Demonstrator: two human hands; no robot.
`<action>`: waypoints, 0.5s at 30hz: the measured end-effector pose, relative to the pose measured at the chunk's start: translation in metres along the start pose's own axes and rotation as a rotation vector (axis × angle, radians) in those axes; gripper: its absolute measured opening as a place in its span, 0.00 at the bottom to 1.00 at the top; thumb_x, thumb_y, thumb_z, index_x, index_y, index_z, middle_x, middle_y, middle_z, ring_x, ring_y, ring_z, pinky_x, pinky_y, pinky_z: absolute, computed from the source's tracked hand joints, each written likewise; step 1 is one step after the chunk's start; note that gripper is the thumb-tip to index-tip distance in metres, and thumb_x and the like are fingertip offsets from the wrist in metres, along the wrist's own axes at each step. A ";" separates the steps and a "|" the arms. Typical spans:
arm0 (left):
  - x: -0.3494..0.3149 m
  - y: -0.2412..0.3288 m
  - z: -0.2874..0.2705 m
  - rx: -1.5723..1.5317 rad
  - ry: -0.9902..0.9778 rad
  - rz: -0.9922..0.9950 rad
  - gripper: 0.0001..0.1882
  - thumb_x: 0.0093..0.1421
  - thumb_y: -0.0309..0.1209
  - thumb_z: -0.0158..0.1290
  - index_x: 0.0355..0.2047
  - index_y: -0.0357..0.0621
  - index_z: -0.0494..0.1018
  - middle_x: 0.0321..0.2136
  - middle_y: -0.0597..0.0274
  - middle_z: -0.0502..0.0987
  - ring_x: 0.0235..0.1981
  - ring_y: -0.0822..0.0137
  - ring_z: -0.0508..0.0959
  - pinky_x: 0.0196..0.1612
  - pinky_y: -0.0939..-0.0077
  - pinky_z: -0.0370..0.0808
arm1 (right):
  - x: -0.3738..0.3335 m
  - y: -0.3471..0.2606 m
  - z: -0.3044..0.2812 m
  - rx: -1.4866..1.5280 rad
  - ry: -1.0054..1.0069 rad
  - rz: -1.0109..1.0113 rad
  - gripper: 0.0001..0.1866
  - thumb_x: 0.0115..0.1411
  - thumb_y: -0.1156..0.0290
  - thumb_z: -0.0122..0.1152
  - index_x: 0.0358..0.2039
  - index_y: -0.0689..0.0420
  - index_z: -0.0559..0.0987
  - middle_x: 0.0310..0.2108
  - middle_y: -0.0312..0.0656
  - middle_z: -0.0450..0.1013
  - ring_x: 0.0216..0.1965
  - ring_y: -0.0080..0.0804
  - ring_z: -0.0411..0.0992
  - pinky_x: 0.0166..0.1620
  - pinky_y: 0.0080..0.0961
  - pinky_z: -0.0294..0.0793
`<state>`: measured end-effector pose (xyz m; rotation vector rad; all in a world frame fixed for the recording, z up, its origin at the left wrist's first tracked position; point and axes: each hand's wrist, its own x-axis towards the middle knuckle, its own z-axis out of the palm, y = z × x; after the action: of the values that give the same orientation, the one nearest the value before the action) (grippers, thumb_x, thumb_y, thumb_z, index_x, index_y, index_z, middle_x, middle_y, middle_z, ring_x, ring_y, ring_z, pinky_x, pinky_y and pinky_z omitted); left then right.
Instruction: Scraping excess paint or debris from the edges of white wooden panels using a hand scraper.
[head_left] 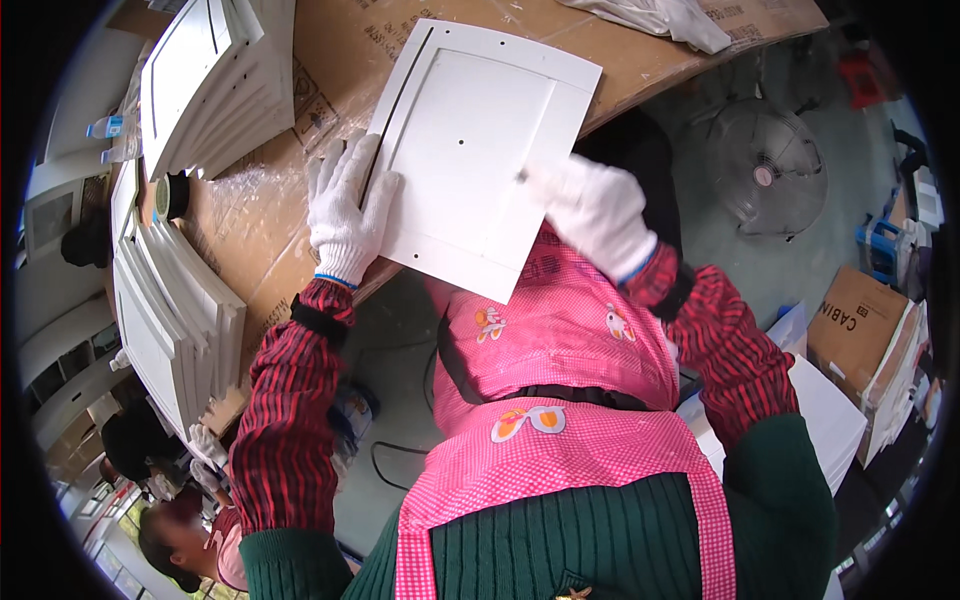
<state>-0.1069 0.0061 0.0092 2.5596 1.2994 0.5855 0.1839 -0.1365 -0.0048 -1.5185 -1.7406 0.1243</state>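
Observation:
A white panel (470, 190) with a slightly curved top, a recessed centre, small dark holes and a dark groove along its left side lies on the cardboard-covered table, its near corner jutting past the edge. My left hand (348, 205), in a white knit glove, rests at the panel's left edge, fingers stretched out and thumb on the panel. My right hand (600, 210), also gloved, is blurred by motion over the panel's right side. Its fingers look closed, with a small dark tip showing at them; what that belongs to is too unclear to name.
Stacks of white panels (175, 320) stand on the left, beside a dark roll of tape (172, 196) and a plastic bottle (108, 127). A white cloth (690, 22) lies at the far table edge. A floor fan (765, 165) and a cardboard box (855, 325) are on the right.

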 end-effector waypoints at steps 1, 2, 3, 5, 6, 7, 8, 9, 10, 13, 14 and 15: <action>-0.001 0.001 0.000 -0.001 -0.004 0.002 0.28 0.66 0.45 0.61 0.62 0.44 0.77 0.62 0.45 0.78 0.69 0.40 0.69 0.73 0.46 0.60 | 0.015 0.014 -0.009 -0.074 -0.014 0.189 0.11 0.69 0.58 0.63 0.43 0.47 0.87 0.30 0.43 0.81 0.27 0.42 0.80 0.27 0.36 0.78; -0.001 0.001 0.000 -0.013 -0.010 -0.027 0.28 0.66 0.45 0.61 0.62 0.43 0.77 0.62 0.45 0.78 0.69 0.40 0.69 0.73 0.47 0.60 | 0.025 0.027 -0.014 -0.147 -0.070 0.282 0.10 0.69 0.59 0.63 0.44 0.48 0.87 0.31 0.44 0.82 0.28 0.44 0.81 0.28 0.36 0.78; -0.001 0.001 0.000 -0.026 -0.017 -0.056 0.28 0.66 0.44 0.61 0.62 0.43 0.77 0.62 0.45 0.78 0.69 0.40 0.69 0.73 0.47 0.60 | 0.019 0.020 -0.010 -0.069 -0.033 0.213 0.11 0.69 0.59 0.63 0.45 0.48 0.87 0.32 0.43 0.82 0.28 0.44 0.81 0.28 0.36 0.78; -0.001 -0.001 0.002 -0.020 -0.013 -0.057 0.28 0.66 0.44 0.62 0.62 0.44 0.77 0.62 0.45 0.77 0.69 0.40 0.69 0.73 0.48 0.60 | -0.008 -0.009 0.003 0.115 -0.059 0.064 0.12 0.68 0.60 0.63 0.48 0.45 0.87 0.34 0.40 0.83 0.27 0.41 0.81 0.29 0.35 0.79; -0.003 -0.003 0.002 -0.013 -0.016 -0.059 0.28 0.66 0.44 0.62 0.62 0.44 0.77 0.63 0.46 0.77 0.69 0.40 0.69 0.73 0.48 0.60 | -0.029 -0.025 0.006 0.113 -0.190 0.024 0.11 0.67 0.60 0.64 0.47 0.44 0.87 0.36 0.38 0.84 0.27 0.38 0.81 0.30 0.34 0.79; -0.003 -0.002 0.002 -0.016 -0.011 -0.056 0.28 0.66 0.44 0.62 0.62 0.44 0.77 0.63 0.46 0.77 0.69 0.40 0.69 0.73 0.48 0.60 | -0.033 -0.033 0.004 0.087 -0.252 -0.024 0.12 0.66 0.59 0.65 0.47 0.43 0.88 0.37 0.38 0.84 0.27 0.37 0.81 0.30 0.34 0.79; -0.004 -0.002 0.001 -0.024 -0.015 -0.082 0.29 0.65 0.44 0.62 0.62 0.44 0.77 0.63 0.45 0.77 0.69 0.40 0.69 0.73 0.48 0.60 | -0.034 -0.034 0.002 0.061 -0.314 -0.071 0.12 0.66 0.59 0.66 0.47 0.43 0.88 0.37 0.38 0.84 0.27 0.36 0.81 0.30 0.33 0.79; -0.005 -0.003 0.000 -0.032 -0.019 -0.107 0.29 0.65 0.45 0.62 0.62 0.44 0.77 0.63 0.45 0.77 0.69 0.40 0.68 0.73 0.48 0.60 | -0.023 -0.016 0.005 0.027 -0.186 -0.112 0.11 0.66 0.59 0.65 0.46 0.43 0.88 0.36 0.38 0.84 0.27 0.37 0.81 0.30 0.33 0.79; -0.002 -0.001 0.003 -0.044 -0.015 -0.094 0.29 0.65 0.45 0.62 0.62 0.44 0.77 0.63 0.45 0.77 0.69 0.40 0.68 0.73 0.48 0.60 | -0.007 0.015 0.006 -0.019 -0.056 -0.146 0.11 0.67 0.58 0.65 0.46 0.43 0.89 0.35 0.38 0.84 0.27 0.38 0.81 0.29 0.33 0.79; -0.003 -0.001 -0.001 -0.043 -0.015 -0.110 0.29 0.65 0.44 0.62 0.62 0.45 0.78 0.63 0.44 0.77 0.70 0.40 0.68 0.74 0.49 0.60 | 0.059 0.076 -0.017 -0.188 0.007 0.150 0.12 0.70 0.56 0.61 0.47 0.45 0.87 0.34 0.41 0.83 0.33 0.45 0.81 0.34 0.39 0.80; 0.001 0.004 -0.001 -0.052 -0.011 -0.090 0.29 0.65 0.44 0.62 0.62 0.45 0.78 0.63 0.44 0.77 0.70 0.40 0.68 0.74 0.49 0.60 | 0.072 0.103 -0.023 -0.369 0.024 0.170 0.12 0.70 0.55 0.60 0.46 0.43 0.86 0.33 0.42 0.82 0.34 0.47 0.81 0.34 0.41 0.80; 0.003 0.006 -0.002 -0.048 -0.023 -0.091 0.28 0.65 0.42 0.62 0.63 0.42 0.77 0.63 0.42 0.76 0.70 0.40 0.68 0.73 0.50 0.62 | 0.076 0.121 -0.021 -0.376 0.102 0.155 0.12 0.70 0.55 0.60 0.46 0.43 0.86 0.33 0.42 0.82 0.33 0.47 0.81 0.34 0.40 0.80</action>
<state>-0.1016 0.0043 0.0135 2.4471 1.3682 0.5617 0.2958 -0.0464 -0.0199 -1.8951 -1.6252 -0.2109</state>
